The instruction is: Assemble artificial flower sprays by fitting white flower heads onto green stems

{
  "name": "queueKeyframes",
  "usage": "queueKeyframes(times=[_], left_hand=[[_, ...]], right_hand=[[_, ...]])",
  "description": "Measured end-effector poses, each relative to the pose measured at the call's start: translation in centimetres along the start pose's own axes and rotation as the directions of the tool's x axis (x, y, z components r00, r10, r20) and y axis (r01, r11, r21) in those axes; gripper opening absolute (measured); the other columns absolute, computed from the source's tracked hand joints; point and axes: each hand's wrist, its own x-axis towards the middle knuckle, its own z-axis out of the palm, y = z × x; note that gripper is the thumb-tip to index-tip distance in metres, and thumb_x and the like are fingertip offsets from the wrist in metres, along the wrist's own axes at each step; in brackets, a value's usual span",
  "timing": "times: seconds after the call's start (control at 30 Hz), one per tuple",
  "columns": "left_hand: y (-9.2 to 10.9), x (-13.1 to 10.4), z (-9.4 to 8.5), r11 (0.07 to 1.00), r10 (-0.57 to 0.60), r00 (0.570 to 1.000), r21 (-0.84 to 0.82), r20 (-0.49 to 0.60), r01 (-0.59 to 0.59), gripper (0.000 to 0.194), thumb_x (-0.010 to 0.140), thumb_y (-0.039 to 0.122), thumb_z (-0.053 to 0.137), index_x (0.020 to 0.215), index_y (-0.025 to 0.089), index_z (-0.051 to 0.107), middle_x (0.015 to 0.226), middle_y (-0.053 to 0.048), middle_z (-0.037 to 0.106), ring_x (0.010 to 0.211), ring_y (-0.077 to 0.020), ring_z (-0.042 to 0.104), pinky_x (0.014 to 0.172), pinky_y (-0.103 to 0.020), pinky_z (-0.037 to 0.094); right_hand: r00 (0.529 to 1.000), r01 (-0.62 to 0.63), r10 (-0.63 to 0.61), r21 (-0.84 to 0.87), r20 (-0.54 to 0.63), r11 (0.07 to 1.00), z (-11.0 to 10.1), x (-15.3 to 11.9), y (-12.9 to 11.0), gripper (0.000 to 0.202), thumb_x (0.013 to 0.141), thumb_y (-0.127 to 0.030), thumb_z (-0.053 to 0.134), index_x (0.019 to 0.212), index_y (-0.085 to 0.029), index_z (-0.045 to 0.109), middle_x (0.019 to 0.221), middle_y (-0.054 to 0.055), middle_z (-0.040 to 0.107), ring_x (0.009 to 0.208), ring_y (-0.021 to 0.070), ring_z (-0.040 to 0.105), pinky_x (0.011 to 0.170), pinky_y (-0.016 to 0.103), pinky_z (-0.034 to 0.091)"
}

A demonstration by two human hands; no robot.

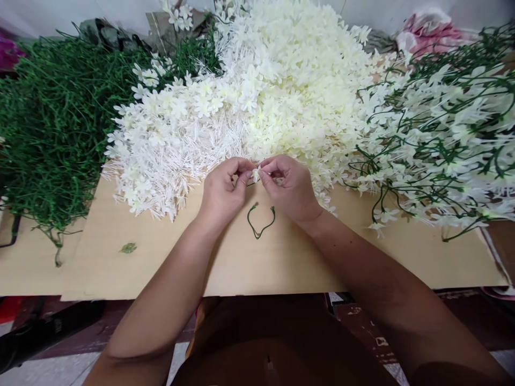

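Note:
My left hand (227,185) and my right hand (287,185) meet above the cardboard, fingertips nearly touching. Between them is a small white artificial flower (256,174), pinched by the thumb and fingers of both hands. Parts of the flower are covered by my fingers, and a thin dark line shows just below it. Closer to me a forked green plastic stem (257,234) lies on the cardboard, its two tips pointing away. Right behind my hands are heaped loose white flower heads (201,134) and creamy yellowish petals (306,102).
Green plastic stems (60,118) are piled at the left. At the right lie flowers joined to green stems (450,134). A little green scrap (129,247) rests on the cardboard sheet (161,273). Pink-and-white cloth (434,35) sits at the back right.

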Motion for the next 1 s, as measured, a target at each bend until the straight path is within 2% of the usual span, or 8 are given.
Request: queueKeyframes(times=[0.1, 0.2, 0.33, 0.5, 0.63, 0.8, 1.0], left_hand=[[0.2, 0.0, -0.1, 1.000, 0.004, 1.000, 0.004, -0.003, -0.004, 0.013, 0.084, 0.016, 0.055, 0.088, 0.020, 0.067, 0.083, -0.001, 0.072, 0.074, -0.0137, 0.061, 0.074, -0.027, 0.050], [0.1, -0.1, -0.1, 1.000, 0.016, 1.000, -0.003, -0.001, -0.016, 0.011, 0.084, 0.015, 0.056, 0.087, 0.020, 0.066, 0.083, -0.001, 0.072, 0.074, -0.0136, 0.061, 0.073, -0.027, 0.050], [0.0, -0.2, -0.1, 0.998, 0.045, 0.999, -0.051, 0.016, -0.044, 0.009, 0.085, 0.016, 0.059, 0.087, 0.020, 0.066, 0.084, -0.002, 0.072, 0.071, -0.0128, 0.061, 0.068, -0.026, 0.050], [-0.2, 0.1, -0.1, 0.971, -0.051, 0.998, -0.233, 0.046, 0.060, 0.016, 0.088, 0.029, 0.058, 0.098, 0.020, 0.067, 0.089, -0.004, 0.072, 0.077, -0.0137, 0.065, 0.073, -0.027, 0.053], [-0.4, 0.3, -0.1, 0.948, -0.098, 0.991, -0.294, 0.090, 0.121, 0.013, 0.083, 0.030, 0.064, 0.090, 0.020, 0.067, 0.086, -0.004, 0.071, 0.076, -0.0144, 0.064, 0.072, -0.027, 0.053], [-0.3, 0.2, 0.1, 0.955, -0.122, 0.990, -0.265, 0.071, 0.136, 0.005, 0.082, 0.026, 0.065, 0.083, 0.021, 0.063, 0.080, -0.002, 0.069, 0.072, -0.0142, 0.062, 0.068, -0.027, 0.052], [-0.2, 0.3, 0.1, 0.986, -0.047, 0.998, -0.161, 0.046, 0.054, 0.006, 0.083, 0.018, 0.055, 0.078, 0.020, 0.057, 0.071, 0.000, 0.062, 0.065, -0.0125, 0.055, 0.062, -0.026, 0.046]], right_hand=[[1.000, 0.012, -0.012, -0.007, -0.012, 1.000, 0.0, 0.0, -0.1, 0.011, 0.081, -0.016, 0.059, 0.072, -0.020, 0.054, 0.087, 0.004, 0.069, 0.080, 0.0151, 0.065, 0.072, 0.031, 0.054], [1.000, 0.017, -0.017, 0.011, 0.025, 1.000, 0.1, -0.1, -0.1, 0.011, 0.081, -0.016, 0.059, 0.072, -0.020, 0.055, 0.088, 0.005, 0.067, 0.083, 0.0161, 0.065, 0.069, 0.030, 0.054], [0.996, -0.050, 0.042, 0.102, 0.077, 0.994, 0.1, -0.1, 0.0, 0.008, 0.081, -0.019, 0.062, 0.074, -0.019, 0.057, 0.093, 0.007, 0.068, 0.088, 0.0166, 0.066, 0.072, 0.031, 0.056], [0.983, -0.180, 0.161, 0.276, 0.089, 0.944, -0.7, 0.6, 0.1, 0.016, 0.076, -0.028, 0.072, 0.072, -0.020, 0.059, 0.075, 0.000, 0.066, 0.070, 0.0118, 0.061, 0.068, 0.029, 0.054], [0.958, -0.282, 0.230, 0.419, 0.171, 0.863, -1.1, 1.1, -0.2, 0.029, 0.069, -0.040, 0.079, 0.069, -0.019, 0.059, 0.065, -0.003, 0.062, 0.060, 0.0092, 0.057, 0.063, 0.027, 0.053], [0.930, -0.362, 0.270, 0.501, 0.247, 0.786, -0.7, 1.0, -0.5, 0.036, 0.063, -0.045, 0.083, 0.068, -0.020, 0.058, 0.061, -0.005, 0.061, 0.056, 0.0077, 0.055, 0.059, 0.026, 0.052], [0.919, -0.394, 0.309, 0.532, 0.245, 0.750, -0.2, 0.8, -0.7, 0.038, 0.059, -0.045, 0.085, 0.067, -0.020, 0.058, 0.061, -0.005, 0.061, 0.054, 0.0067, 0.053, 0.057, 0.024, 0.050]])
